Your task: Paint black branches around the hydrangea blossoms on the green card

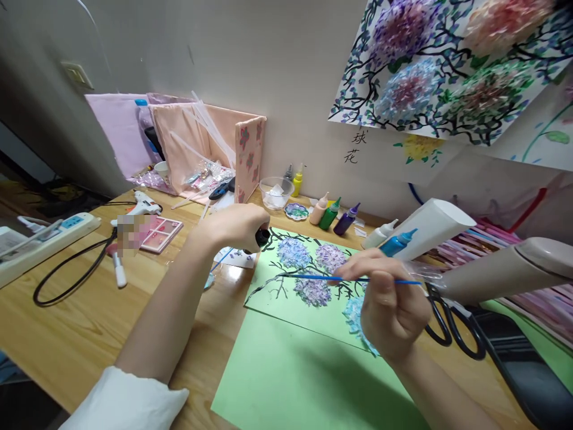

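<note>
My right hand pinches a thin blue paintbrush, whose dark tip meets a black painted branch. Beneath it lies a light green sheet bearing black branches and several fluffy flowers in blue, purple and turquoise, among them a purple one just below the brush. Over the sheet's upper left corner, my left hand is closed around a black paint bottle, mostly hidden by the fingers. A second, plain green sheet lies nearer to me.
Paint bottles and a clear plastic bowl line the wall. Black-handled scissors and a black phone-like object lie at right. A glue gun and a power strip are at left. A finished flower picture hangs above.
</note>
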{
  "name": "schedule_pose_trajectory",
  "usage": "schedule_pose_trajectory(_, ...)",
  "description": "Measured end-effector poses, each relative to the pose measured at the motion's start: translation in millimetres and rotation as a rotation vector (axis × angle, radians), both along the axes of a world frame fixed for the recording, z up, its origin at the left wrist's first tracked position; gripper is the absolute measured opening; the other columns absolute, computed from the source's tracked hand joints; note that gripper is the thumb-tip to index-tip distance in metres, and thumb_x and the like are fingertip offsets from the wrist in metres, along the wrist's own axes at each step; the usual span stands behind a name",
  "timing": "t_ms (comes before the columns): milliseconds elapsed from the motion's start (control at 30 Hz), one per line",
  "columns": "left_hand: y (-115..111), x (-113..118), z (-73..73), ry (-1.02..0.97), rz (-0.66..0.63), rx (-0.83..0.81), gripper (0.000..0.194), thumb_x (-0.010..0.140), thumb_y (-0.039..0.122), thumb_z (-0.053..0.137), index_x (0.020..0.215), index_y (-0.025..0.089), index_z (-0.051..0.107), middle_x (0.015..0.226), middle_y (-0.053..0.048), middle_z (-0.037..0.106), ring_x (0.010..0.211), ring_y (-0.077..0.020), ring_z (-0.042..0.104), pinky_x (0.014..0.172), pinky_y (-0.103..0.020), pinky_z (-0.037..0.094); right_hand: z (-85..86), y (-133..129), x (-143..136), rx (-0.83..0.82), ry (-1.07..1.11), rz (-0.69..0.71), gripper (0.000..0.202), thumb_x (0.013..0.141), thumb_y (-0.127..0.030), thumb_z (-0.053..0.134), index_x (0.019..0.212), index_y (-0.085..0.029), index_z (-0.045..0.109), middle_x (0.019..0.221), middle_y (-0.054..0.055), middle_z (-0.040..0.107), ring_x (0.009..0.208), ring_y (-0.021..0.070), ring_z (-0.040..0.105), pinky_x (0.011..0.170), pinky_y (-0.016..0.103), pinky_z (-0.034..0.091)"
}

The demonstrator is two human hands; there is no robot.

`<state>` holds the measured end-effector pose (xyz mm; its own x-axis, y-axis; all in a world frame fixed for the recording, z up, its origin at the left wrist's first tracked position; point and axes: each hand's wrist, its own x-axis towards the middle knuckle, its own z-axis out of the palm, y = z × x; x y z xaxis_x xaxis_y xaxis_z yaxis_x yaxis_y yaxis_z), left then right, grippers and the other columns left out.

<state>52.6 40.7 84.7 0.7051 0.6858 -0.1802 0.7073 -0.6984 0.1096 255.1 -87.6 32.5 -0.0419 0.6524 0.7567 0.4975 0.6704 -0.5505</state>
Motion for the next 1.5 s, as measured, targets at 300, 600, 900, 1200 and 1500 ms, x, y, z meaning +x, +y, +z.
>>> schedule_pose_trajectory(300, -2, -13, 13.5, -0.008, 0.052, 0.051, 0.021, 0.063, 0.029, 0.060, 0.079, 0.017, 0.059, 0.078, -0.004, 0.061, 0.069, -0.0153, 0.053, 0.054, -0.025, 0.031, -23.1, 11, -20, -0.253, -0.242, 0.117, 0.018, 0.092, -0.021, 0.042, 0.086, -0.021, 0.060, 0.076, 0.003, 0.064, 0.072, 0.0151, 0.059, 0.063, 0.027, 0.046)
schedule_pose_trajectory(600, -3, -13, 10.9, -0.029, 0.040, 0.044, 0.022, 0.061, 0.030, 0.059, 0.079, 0.017, 0.059, 0.080, -0.005, 0.062, 0.068, -0.0155, 0.052, 0.052, -0.025, 0.029, -31.8, 14, -23, -0.279, -0.299, 0.127, 0.017, 0.092, -0.020, 0.042, 0.090, -0.021, 0.059, 0.081, 0.003, 0.067, 0.078, 0.0159, 0.059, 0.068, 0.028, 0.047)
schedule_pose_trajectory(900, -4, -8, 8.8, -0.007, -0.002, 0.030, 0.026, 0.061, 0.028, 0.059, 0.084, 0.016, 0.061, 0.080, -0.006, 0.061, 0.068, -0.0168, 0.053, 0.054, -0.026, 0.031, -34.9, 15, -23, -0.335, -0.316, 0.123, 0.018, 0.093, -0.022, 0.041, 0.089, -0.021, 0.058, 0.081, 0.004, 0.065, 0.077, 0.0160, 0.058, 0.067, 0.028, 0.046)
schedule_pose_trajectory(1200, -2, -10, 8.9, -0.033, 0.031, 0.032, 0.020, 0.061, 0.029, 0.060, 0.077, 0.017, 0.058, 0.079, -0.004, 0.059, 0.067, -0.0150, 0.051, 0.053, -0.025, 0.030, -30.6, 16, -19, -0.361, -0.313, 0.082, 0.022, 0.094, -0.025, 0.038, 0.085, -0.020, 0.057, 0.078, 0.003, 0.064, 0.077, 0.0155, 0.056, 0.067, 0.027, 0.045)
schedule_pose_trajectory(1500, 0, -13, 7.7, -0.046, 0.030, 0.025, 0.019, 0.061, 0.031, 0.059, 0.075, 0.018, 0.057, 0.076, -0.003, 0.060, 0.066, -0.0149, 0.050, 0.054, -0.026, 0.029, -24.7, 14, -17, -0.434, -0.346, 0.074, 0.025, 0.095, -0.027, 0.035, 0.083, -0.020, 0.056, 0.077, 0.003, 0.061, 0.074, 0.0151, 0.054, 0.065, 0.027, 0.043)
